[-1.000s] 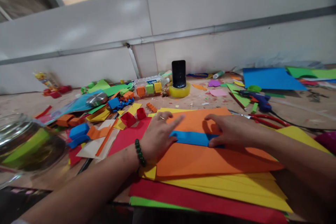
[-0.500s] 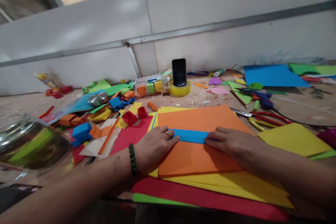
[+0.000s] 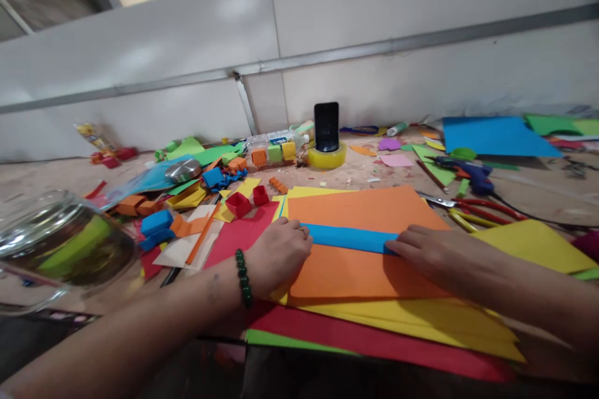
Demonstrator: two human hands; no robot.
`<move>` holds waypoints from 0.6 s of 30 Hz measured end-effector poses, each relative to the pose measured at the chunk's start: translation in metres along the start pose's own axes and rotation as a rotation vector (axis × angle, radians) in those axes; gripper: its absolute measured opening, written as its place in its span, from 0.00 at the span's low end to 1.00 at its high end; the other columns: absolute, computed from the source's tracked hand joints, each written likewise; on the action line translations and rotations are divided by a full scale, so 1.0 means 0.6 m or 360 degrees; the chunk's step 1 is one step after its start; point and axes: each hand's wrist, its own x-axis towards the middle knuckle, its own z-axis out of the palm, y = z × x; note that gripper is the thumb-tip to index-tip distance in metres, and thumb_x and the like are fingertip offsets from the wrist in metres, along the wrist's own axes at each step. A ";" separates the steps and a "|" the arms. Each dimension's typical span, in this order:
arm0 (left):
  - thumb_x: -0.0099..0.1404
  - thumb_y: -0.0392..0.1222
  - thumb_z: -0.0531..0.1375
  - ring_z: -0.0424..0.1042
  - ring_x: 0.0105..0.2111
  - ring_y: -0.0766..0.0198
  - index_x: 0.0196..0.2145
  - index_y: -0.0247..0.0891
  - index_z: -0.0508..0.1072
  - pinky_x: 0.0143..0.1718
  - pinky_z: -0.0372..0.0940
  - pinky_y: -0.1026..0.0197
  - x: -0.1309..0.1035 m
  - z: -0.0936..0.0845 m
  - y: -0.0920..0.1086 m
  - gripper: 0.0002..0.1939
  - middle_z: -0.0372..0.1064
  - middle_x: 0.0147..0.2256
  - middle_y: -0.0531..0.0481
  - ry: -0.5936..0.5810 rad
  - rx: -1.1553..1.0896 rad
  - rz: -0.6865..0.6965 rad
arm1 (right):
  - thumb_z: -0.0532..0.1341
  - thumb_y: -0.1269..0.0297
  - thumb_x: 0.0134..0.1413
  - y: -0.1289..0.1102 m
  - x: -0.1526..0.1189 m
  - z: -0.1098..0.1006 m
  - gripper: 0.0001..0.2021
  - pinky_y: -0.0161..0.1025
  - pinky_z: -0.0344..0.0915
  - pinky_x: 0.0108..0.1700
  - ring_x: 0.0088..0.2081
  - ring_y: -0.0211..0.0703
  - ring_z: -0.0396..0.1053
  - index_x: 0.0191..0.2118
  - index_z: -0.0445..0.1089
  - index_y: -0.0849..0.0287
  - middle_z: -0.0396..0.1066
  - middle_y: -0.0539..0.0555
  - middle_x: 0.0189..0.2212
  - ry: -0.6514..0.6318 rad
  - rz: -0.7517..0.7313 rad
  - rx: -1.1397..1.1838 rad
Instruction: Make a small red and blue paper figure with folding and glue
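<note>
A blue paper strip (image 3: 349,237) lies crosswise over an orange sheet (image 3: 355,209), which tops a stack of yellow sheets (image 3: 421,324) and red sheets (image 3: 337,330). My left hand (image 3: 281,255), with a ring and a green bead bracelet (image 3: 243,277), has its fingers curled closed on the strip's left end. At the right end, my right hand (image 3: 430,252) pinches the strip between thumb and fingers. Parts of both ends are hidden under my fingers.
Left stands a glass teapot (image 3: 65,249); small folded paper boxes (image 3: 238,204) lie nearby. A phone (image 3: 326,126) leans upright in a yellow tape roll (image 3: 327,156). At right are red-handled scissors (image 3: 486,207), a blue glue gun (image 3: 472,174) and a yellow sheet (image 3: 538,246).
My right hand has slid right along the strip, so more blue shows between my hands. My left fingers have curled in more. The view has shifted slightly.
</note>
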 end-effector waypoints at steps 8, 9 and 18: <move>0.60 0.29 0.56 0.69 0.35 0.53 0.31 0.34 0.72 0.30 0.64 0.57 0.037 0.015 0.016 0.05 0.71 0.32 0.39 0.0216 -0.0028 -0.0002 | 0.58 0.78 0.51 -0.014 0.036 -0.056 0.09 0.40 0.43 0.26 0.25 0.42 0.61 0.26 0.66 0.57 0.66 0.53 0.21 0.0320 -0.0285 -0.0413; 0.61 0.29 0.55 0.70 0.36 0.54 0.32 0.34 0.72 0.31 0.64 0.58 0.037 0.013 0.013 0.06 0.71 0.34 0.40 0.0279 -0.0048 -0.0099 | 0.57 0.76 0.55 -0.015 0.037 -0.069 0.10 0.40 0.43 0.26 0.25 0.41 0.61 0.26 0.66 0.57 0.66 0.52 0.22 0.0403 -0.0321 -0.0440; 0.63 0.63 0.56 0.76 0.31 0.61 0.40 0.34 0.69 0.32 0.65 0.63 0.043 -0.008 -0.041 0.26 0.75 0.36 0.42 0.0527 -0.2595 -0.0960 | 0.53 0.79 0.55 -0.100 0.087 -0.081 0.14 0.42 0.45 0.25 0.19 0.40 0.57 0.22 0.62 0.56 0.62 0.51 0.17 0.0816 -0.0084 -0.0627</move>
